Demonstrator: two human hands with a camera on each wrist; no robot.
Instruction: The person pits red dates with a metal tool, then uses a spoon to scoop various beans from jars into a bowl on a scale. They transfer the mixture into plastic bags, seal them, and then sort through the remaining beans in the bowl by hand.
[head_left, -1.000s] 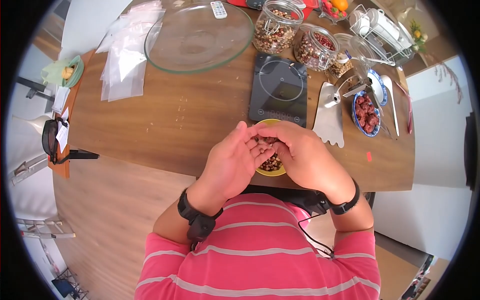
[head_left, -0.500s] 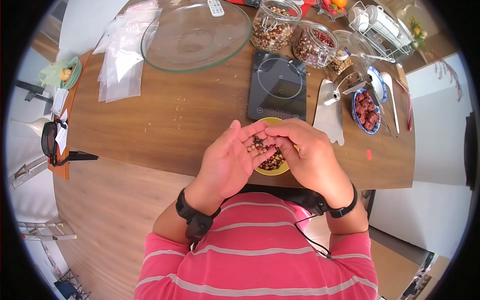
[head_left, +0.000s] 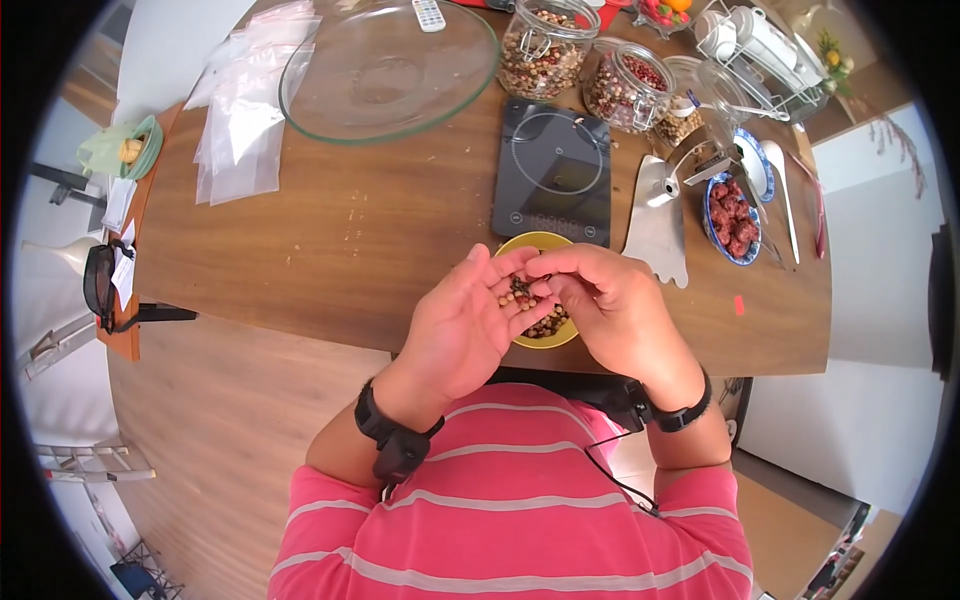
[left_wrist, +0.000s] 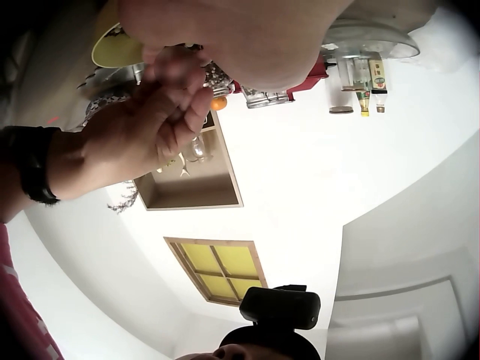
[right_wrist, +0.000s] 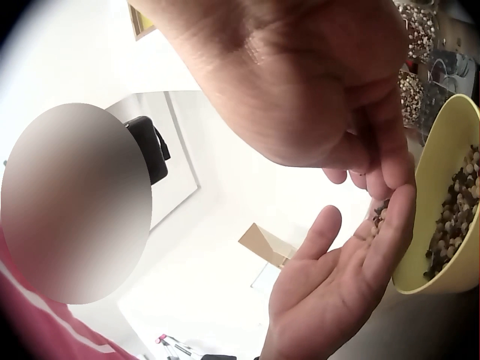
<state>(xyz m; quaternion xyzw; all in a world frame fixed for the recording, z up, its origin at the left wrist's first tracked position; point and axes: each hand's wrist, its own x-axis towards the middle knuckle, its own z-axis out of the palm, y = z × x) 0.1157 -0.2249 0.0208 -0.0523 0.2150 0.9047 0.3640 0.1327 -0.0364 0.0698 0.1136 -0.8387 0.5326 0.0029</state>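
My left hand [head_left: 460, 315] is held palm up over a yellow bowl [head_left: 536, 241], its fingers slightly cupped under a small heap of mixed peppercorns [head_left: 518, 296] in cream, red and black. Curled over these fingers, my right hand [head_left: 618, 305] brings thumb and forefinger together at the heap. A small dark grain [right_wrist: 361, 175] shows between its fingertips in the right wrist view. The bowl holds more dark and cream peppercorns [right_wrist: 454, 217]. In the left wrist view the left palm hides the heap, and the right hand [left_wrist: 142, 127] appears beyond it.
Behind the bowl lies a black electronic scale [head_left: 553, 170]. Beside it are a metal scraper [head_left: 655, 235] and a blue-patterned bowl [head_left: 708, 222] of dark red lumps. Glass jars [head_left: 545, 55] stand farther back. Left are a large glass dish [head_left: 390, 135] and plastic bags [head_left: 240, 150].
My right fingers have shifted back from the left fingers, so more of the peppercorns show. Both hands stay above the bowl.
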